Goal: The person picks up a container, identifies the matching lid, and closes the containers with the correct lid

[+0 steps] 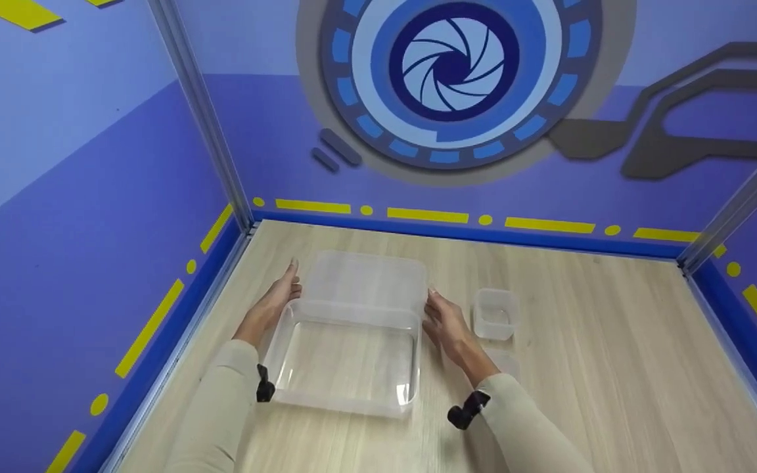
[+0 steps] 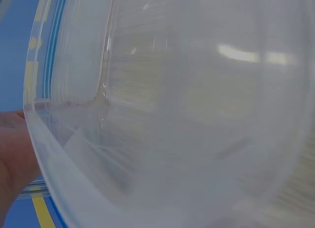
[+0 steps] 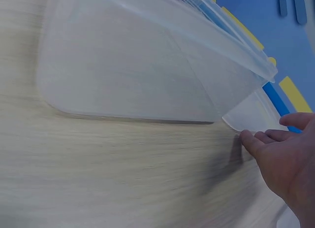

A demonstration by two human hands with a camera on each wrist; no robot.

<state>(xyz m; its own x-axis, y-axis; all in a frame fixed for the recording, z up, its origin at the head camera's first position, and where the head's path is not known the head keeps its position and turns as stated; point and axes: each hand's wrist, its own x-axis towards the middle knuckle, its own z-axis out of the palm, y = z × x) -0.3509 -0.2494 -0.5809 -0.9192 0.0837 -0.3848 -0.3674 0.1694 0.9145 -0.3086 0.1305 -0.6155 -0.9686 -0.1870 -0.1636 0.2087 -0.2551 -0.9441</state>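
Note:
A large clear plastic food container stands without a cover on the wooden tabletop. Directly behind it is a translucent rectangular lid. My left hand is at the lid's left edge and the container's back left corner, thumb raised; the left wrist view shows only part of it, behind the container wall. On the other side, my right hand has its fingers extended toward the lid's right edge. In the right wrist view, its fingertips are close to the lid; contact is hard to tell.
Right of the right hand is a small clear square container. A small translucent piece lies in front of it, partly hidden by the right forearm. Blue printed panels and metal posts enclose the wooden tabletop.

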